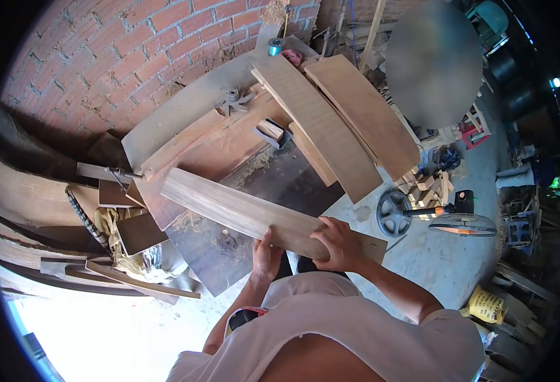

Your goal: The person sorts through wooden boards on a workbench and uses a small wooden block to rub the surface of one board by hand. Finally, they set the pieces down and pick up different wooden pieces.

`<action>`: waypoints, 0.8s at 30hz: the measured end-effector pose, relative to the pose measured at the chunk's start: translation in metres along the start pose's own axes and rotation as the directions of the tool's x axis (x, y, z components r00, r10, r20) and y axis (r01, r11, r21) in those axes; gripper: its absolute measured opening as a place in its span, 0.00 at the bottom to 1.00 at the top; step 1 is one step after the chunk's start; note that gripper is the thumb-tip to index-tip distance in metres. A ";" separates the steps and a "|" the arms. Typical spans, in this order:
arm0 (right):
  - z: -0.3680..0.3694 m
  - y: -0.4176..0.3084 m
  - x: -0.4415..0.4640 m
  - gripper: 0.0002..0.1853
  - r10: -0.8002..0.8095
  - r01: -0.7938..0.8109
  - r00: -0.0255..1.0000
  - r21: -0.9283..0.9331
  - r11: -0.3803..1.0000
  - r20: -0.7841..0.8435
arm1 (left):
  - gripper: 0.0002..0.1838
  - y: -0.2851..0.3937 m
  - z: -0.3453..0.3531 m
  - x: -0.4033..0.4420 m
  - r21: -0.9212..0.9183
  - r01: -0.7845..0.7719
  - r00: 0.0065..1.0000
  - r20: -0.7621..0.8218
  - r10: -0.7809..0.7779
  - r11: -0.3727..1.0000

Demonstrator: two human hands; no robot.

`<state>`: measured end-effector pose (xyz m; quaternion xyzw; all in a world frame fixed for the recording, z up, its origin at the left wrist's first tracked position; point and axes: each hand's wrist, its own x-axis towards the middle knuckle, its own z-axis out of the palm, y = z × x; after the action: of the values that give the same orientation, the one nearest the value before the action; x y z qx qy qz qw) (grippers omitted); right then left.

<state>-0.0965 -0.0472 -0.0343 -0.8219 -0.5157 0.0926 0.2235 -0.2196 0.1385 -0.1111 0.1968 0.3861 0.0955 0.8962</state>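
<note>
Clamped on the plank (229, 210), my left grip (265, 260) has it by the near edge, about midway along; my right grip (338, 245) is closed on it too, nearer its right end, with fingers over the top face. The plank slants across in front of me, its left end out over the worktop (207, 258); whether that end touches, I cannot tell.

Past the plank, a small dark box (280, 141) sits on the worktop with wood pieces (270, 129) in it; just right of it a narrow board (312, 155) lies partly under a long board (324, 130); a wide board (364, 114) lies beside that, farther right. Left of the box and farther off is a metal knob (233, 100); a blue spool (276, 46) stands beyond, near the brick wall (133, 57).

Off to the right, a fan (463, 223) is on the floor (436, 270), near a heap of wood blocks (425, 184); a yellow sack (486, 304) is nearer my right side; a red stool (474, 132) is farther back.
</note>
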 end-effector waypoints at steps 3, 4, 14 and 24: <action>0.013 0.007 -0.017 0.35 -0.007 0.008 0.999 -0.013 1.000 0.044 | 0.23 -0.022 -0.015 0.004 0.036 0.031 1.000 -0.004 -0.030 0.999; 0.016 0.013 -0.021 0.35 0.012 -0.011 0.999 -0.013 1.000 0.052 | 0.24 -0.027 -0.013 0.005 0.071 0.029 1.000 -0.001 -0.030 0.997; 0.038 0.032 -0.054 0.41 0.285 -0.295 0.956 0.211 0.932 0.077 | 0.27 -0.017 -0.044 0.039 0.188 -0.109 0.990 -0.068 0.124 0.976; 0.089 0.028 -0.099 0.22 0.385 -0.397 0.916 0.393 0.829 0.114 | 0.27 -0.045 -0.061 0.043 0.413 -0.311 0.787 -0.393 0.476 0.856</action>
<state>-0.1525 -0.1216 -0.1340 -0.8433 -0.3091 0.2541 0.3587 -0.2339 0.1291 -0.1970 0.3893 0.5567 0.2632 0.6850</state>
